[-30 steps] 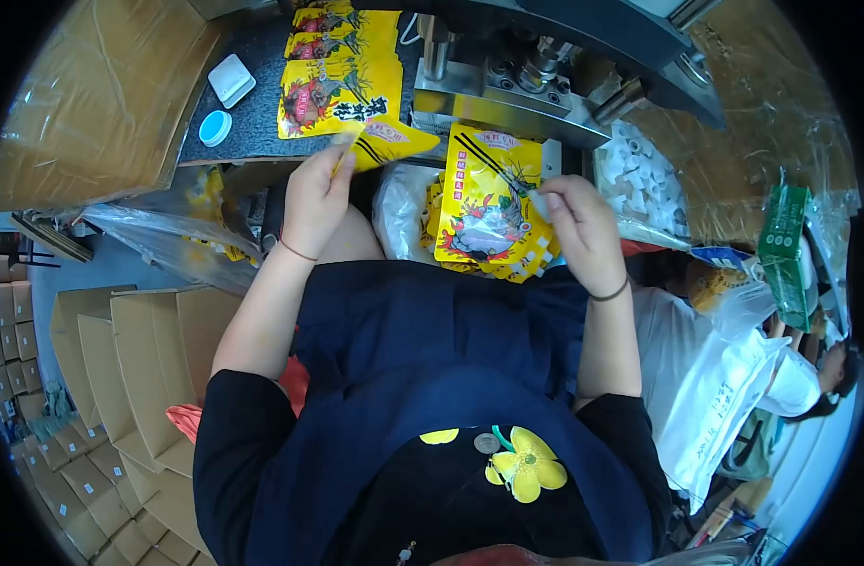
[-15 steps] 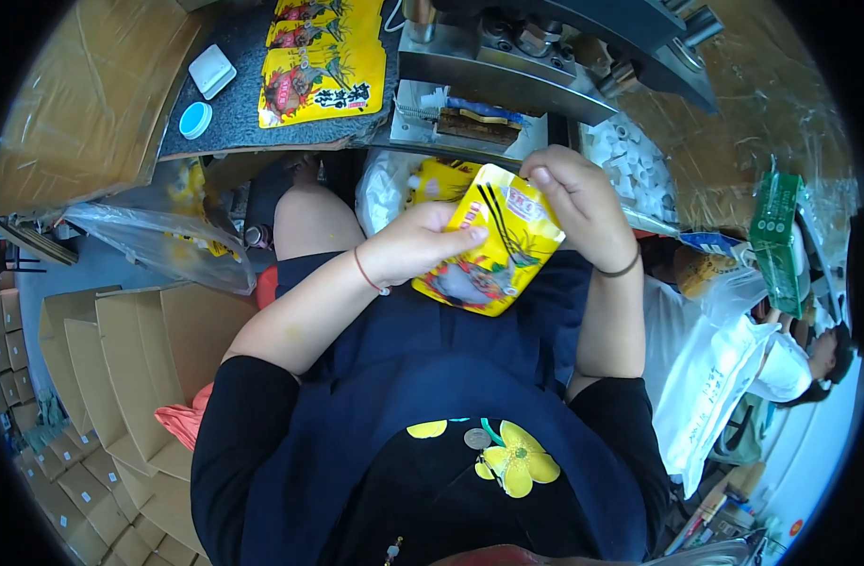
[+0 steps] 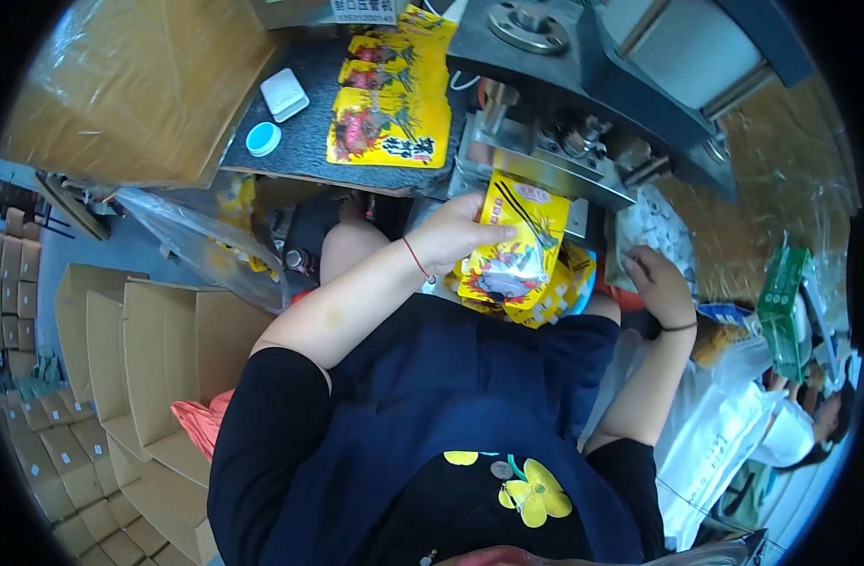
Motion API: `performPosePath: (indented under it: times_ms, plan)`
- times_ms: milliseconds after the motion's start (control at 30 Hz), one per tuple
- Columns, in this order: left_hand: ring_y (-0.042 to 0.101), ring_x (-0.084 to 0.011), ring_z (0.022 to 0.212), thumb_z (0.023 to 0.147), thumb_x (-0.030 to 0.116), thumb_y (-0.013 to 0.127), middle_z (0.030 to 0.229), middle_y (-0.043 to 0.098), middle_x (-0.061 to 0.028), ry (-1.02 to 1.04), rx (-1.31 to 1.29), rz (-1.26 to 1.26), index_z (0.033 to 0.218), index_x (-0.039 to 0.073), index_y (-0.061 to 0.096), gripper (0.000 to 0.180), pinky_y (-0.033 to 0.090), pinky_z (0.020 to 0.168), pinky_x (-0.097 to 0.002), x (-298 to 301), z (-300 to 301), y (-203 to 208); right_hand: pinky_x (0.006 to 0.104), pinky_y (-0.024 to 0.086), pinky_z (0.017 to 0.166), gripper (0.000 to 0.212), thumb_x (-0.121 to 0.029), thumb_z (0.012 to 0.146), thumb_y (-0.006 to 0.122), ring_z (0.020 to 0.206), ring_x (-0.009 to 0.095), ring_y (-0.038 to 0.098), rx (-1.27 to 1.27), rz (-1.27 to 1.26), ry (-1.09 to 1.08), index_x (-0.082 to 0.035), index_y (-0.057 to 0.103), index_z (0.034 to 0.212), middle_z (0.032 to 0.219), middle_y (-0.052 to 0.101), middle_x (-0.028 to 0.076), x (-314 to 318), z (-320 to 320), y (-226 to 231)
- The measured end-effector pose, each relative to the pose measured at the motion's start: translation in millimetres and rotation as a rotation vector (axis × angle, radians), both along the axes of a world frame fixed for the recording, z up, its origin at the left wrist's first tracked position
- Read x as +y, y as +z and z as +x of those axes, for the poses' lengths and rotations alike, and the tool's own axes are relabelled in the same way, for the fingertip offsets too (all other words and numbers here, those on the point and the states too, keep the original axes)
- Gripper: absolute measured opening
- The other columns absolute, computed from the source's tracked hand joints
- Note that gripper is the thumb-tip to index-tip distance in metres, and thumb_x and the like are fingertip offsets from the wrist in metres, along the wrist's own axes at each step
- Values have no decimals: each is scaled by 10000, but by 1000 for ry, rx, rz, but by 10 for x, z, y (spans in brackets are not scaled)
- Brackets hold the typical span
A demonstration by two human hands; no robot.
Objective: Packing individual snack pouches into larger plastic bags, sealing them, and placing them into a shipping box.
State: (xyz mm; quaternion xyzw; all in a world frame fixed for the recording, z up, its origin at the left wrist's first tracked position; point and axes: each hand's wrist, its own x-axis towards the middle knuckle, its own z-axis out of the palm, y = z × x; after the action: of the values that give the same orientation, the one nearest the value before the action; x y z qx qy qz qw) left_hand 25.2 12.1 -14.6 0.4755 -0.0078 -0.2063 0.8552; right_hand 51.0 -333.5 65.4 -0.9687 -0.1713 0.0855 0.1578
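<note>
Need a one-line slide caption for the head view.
Left hand holds a yellow pouch at a grey sealing machine; right hand rests beside it.

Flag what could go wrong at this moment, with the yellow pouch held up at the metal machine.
1. The left hand grips the yellow pouch right at the metal machine, so its fingers could get caught.
2. Only that hand holds the pouch; the right hand is off by the white packets, so the pouch may tilt.
3. Loose pouches in the lap might slide off.
</note>
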Motion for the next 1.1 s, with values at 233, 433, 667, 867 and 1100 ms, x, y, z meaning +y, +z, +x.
performPosePath:
  times_ms: [233, 433, 667, 867, 1100]
  plan:
    - [407, -442, 1340, 876, 383, 709, 1377, 472, -285, 606, -886, 1859, 1369, 19, 493, 650, 342, 1099, -506, 1086, 233, 63, 341, 474, 761, 147, -98, 917, 626, 807, 246, 574, 97, 219, 68, -18, 552, 1015, 857, 579, 132, 63, 73, 2]
    - [600, -353, 1151, 799, -26, 563, 1217, 650, -154, 369, -828, 1659, 1271, 61, 603, 482, 493, 954, -411, 1108, -262, 58, 332, 460, 765, 161, -50, 868, 658, 818, 243, 553, -143, 281, 25, -12, 537, 968, 884, 554, 126, 64, 117, -293]
    - [628, -75, 790, 893, 66, 721, 855, 692, -32, 339, -467, 937, 955, -27, 691, 116, 497, 710, -234, 802, -458, 138, 332, 503, 731, 190, -103, 868, 712, 875, 266, 641, -534, 420, -192, -17, 548, 907, 1007, 655, 131, 190, 114, -288]
    - [652, -67, 764, 891, 79, 716, 846, 715, -68, 59, -254, 715, 1029, -42, 699, 184, 531, 685, -246, 261, -510, -63, 238, 474, 721, 155, -56, 856, 728, 823, 118, 610, -185, 688, 68, -16, 669, 994, 966, 682, 64, 792, -161, -32]
    - [666, -94, 860, 980, 224, 650, 961, 723, -73, -136, 3, 341, 1100, -24, 684, 278, 545, 785, -261, -145, -677, 112, 316, 482, 714, 166, -130, 874, 696, 791, 217, 629, -272, 564, 196, -9, 710, 987, 875, 672, 114, 1214, -193, 103]
